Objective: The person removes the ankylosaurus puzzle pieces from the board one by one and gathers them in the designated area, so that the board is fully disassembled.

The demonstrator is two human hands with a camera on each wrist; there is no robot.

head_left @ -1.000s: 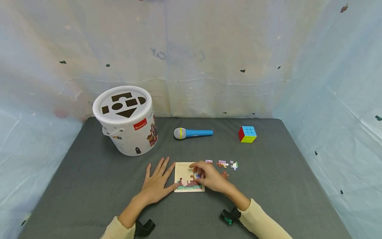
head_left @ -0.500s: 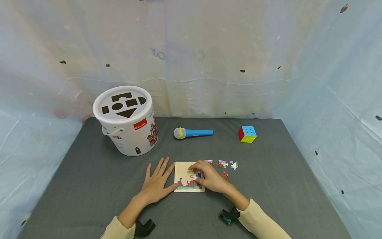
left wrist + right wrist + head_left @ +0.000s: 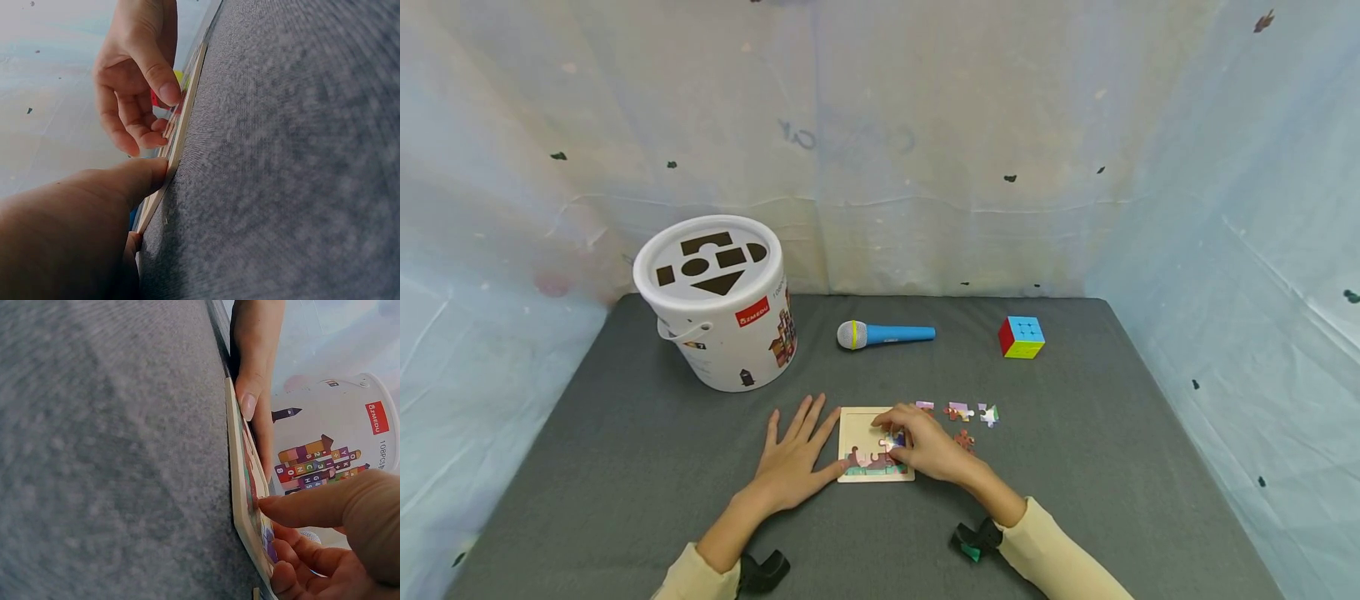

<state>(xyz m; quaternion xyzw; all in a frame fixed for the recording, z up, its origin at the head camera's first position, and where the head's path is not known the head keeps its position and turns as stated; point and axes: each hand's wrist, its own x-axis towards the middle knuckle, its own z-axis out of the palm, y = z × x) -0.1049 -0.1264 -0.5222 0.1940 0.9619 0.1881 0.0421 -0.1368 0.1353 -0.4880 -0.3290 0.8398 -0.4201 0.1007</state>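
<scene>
"Where does the puzzle board (image 3: 858, 429) lie?"

"Between both hands. The left hand (image 3: 793, 471) rests its thumb on the left edge, its fingers spread apart."

"And the right hand (image 3: 931, 444)?"

"Its fingers curve over the board's right side, the thumb set apart from them. Whether they pinch the puzzle piece (image 3: 890, 442) beneath, one cannot tell; the hand partly covers it."

"The loose pieces (image 3: 958, 412)?"

"Just beyond the right knuckles, one partly hidden."
</scene>
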